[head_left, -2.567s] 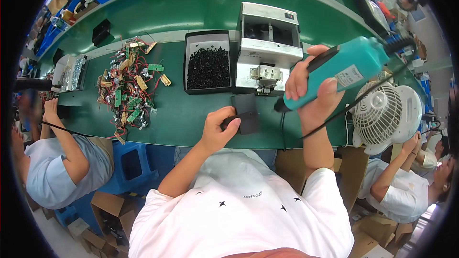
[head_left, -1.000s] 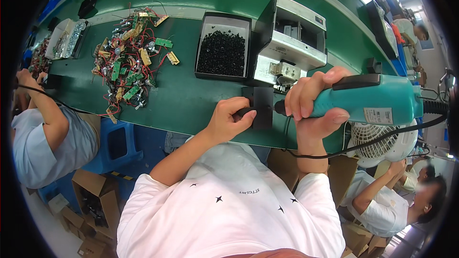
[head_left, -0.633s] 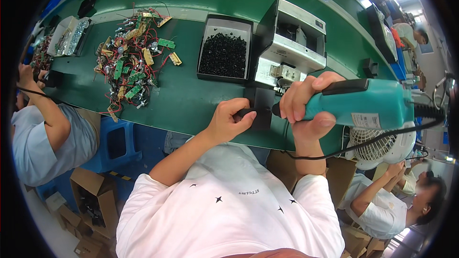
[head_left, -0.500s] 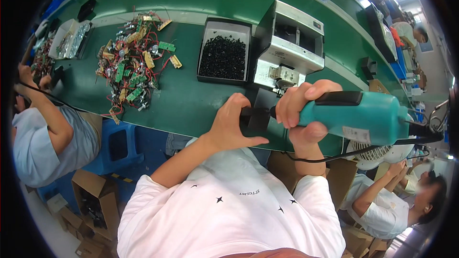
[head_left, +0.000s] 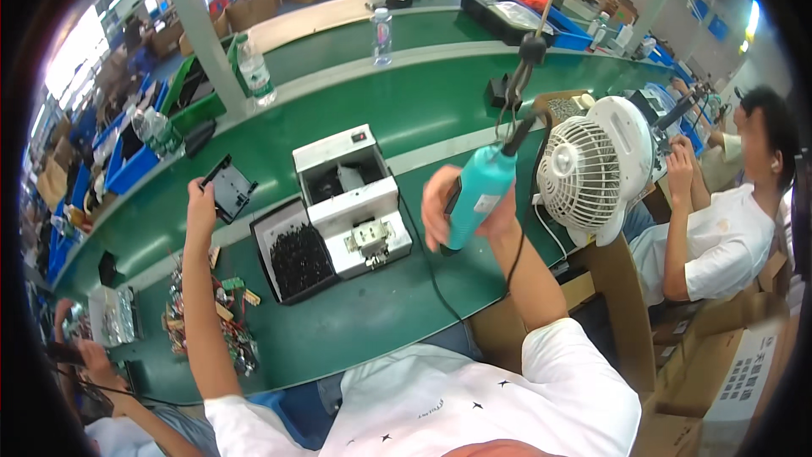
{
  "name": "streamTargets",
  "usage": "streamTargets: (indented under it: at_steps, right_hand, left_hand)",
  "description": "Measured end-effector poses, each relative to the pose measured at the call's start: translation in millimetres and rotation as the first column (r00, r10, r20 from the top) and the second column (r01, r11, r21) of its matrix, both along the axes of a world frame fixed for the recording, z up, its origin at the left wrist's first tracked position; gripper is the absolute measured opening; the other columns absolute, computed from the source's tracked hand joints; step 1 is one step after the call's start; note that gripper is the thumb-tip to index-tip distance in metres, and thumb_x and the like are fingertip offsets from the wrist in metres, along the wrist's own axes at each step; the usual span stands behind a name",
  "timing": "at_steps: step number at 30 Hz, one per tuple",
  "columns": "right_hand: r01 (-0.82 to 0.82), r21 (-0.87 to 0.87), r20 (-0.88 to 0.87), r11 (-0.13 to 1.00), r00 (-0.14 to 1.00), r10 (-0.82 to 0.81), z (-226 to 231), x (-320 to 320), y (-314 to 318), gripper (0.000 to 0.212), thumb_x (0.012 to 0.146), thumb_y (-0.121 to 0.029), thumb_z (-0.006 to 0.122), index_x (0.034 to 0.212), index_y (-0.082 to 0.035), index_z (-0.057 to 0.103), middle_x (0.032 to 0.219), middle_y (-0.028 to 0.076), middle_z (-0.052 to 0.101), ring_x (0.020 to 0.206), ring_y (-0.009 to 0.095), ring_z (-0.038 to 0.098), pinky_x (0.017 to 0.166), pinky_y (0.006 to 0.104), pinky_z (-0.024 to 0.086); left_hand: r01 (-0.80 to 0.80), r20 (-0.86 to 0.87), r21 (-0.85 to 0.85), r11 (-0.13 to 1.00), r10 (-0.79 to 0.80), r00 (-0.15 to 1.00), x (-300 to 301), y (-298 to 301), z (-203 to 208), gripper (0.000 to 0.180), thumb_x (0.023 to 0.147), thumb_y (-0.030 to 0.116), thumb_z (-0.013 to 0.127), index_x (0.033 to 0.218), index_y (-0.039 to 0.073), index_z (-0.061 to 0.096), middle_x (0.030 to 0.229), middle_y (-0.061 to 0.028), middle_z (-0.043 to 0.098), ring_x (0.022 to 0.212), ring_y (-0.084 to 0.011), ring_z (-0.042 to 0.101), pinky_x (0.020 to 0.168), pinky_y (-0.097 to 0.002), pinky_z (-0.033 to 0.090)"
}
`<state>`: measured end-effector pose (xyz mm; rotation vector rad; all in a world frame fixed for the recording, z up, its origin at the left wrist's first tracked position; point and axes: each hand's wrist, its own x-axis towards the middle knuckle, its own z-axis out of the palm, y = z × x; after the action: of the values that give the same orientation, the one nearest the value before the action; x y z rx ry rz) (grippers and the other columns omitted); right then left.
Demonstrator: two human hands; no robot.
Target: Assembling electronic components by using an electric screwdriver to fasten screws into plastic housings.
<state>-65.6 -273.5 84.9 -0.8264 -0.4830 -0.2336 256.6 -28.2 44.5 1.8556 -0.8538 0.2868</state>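
Observation:
My left hand point(head_left: 200, 200) reaches out past the bench's middle, its fingers closed on the edge of a black plastic housing point(head_left: 233, 192). The housing is tilted up, its inner side partly showing. In my right hand point(head_left: 436, 206) is a teal electric screwdriver point(head_left: 484, 190), cord end up; its tip is hidden. Between the hands stands a silver screw feeder point(head_left: 345, 247), apart from both. Beside it sits a tray point(head_left: 277, 289) filled with small black parts that look like screws. Below my left forearm lies a pile of circuit boards with wires point(head_left: 241, 347).
A white fan point(head_left: 584, 171) stands to the right of the screwdriver, whose cord hangs across the bench front. Plastic bottles point(head_left: 254, 70) stand along the far ledge. One co-worker point(head_left: 706, 228) sits at the right; another person's hand point(head_left: 95, 360) shows at the left.
My left hand has moved away from the bench front to the far left with the black housing. My right hand has raised and turned the screwdriver upright. The view has tilted up.

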Motion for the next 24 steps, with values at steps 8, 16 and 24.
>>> streamTargets:
  at_steps: [8, 16, 24]
  right_hand:
    - [0.036, -0.807, 0.418, -0.590, -0.670, -0.613, -113, 49, -245, 0.084, 0.071, -0.040, 0.074, 0.133, -0.003, 0.031, 0.127, 0.029, 0.040, 0.107, 0.042, 0.049, 0.089, 0.0478, 0.042]
    - [0.199, -0.810, 0.431, -0.552, -0.437, -0.789, -83, 76, -258, 0.086, 0.066, -0.033, 0.077, 0.135, -0.005, 0.032, 0.123, 0.021, 0.047, 0.103, 0.033, 0.055, 0.090, 0.0402, 0.044]
    - [0.799, -0.521, 0.723, -0.299, 0.228, -0.652, 81, 72, -76, 0.086, 0.061, -0.017, 0.077, 0.135, -0.005, 0.036, 0.120, 0.015, 0.051, 0.096, 0.026, 0.056, 0.087, 0.0341, 0.046]
  left_hand:
    - [-0.141, 0.200, 0.282, 0.949, 0.086, 0.976, 91, -63, -10, 0.037, 0.087, 0.015, 0.051, 0.120, 0.001, 0.048, 0.116, -0.0193, 0.053, 0.099, -0.0337, 0.054, 0.088, -0.0398, 0.045]
    - [0.263, -0.045, 0.196, 0.945, -0.259, 0.965, -70, -40, 76, 0.036, 0.083, 0.005, 0.055, 0.120, 0.004, 0.051, 0.117, -0.0128, 0.054, 0.103, -0.0258, 0.054, 0.091, -0.0349, 0.043]
    - [0.451, 0.405, 0.101, 0.887, -0.451, 0.795, -130, -108, 135, 0.043, 0.086, 0.013, 0.060, 0.127, 0.009, 0.048, 0.133, -0.0055, 0.048, 0.118, -0.0223, 0.046, 0.097, -0.0318, 0.038]
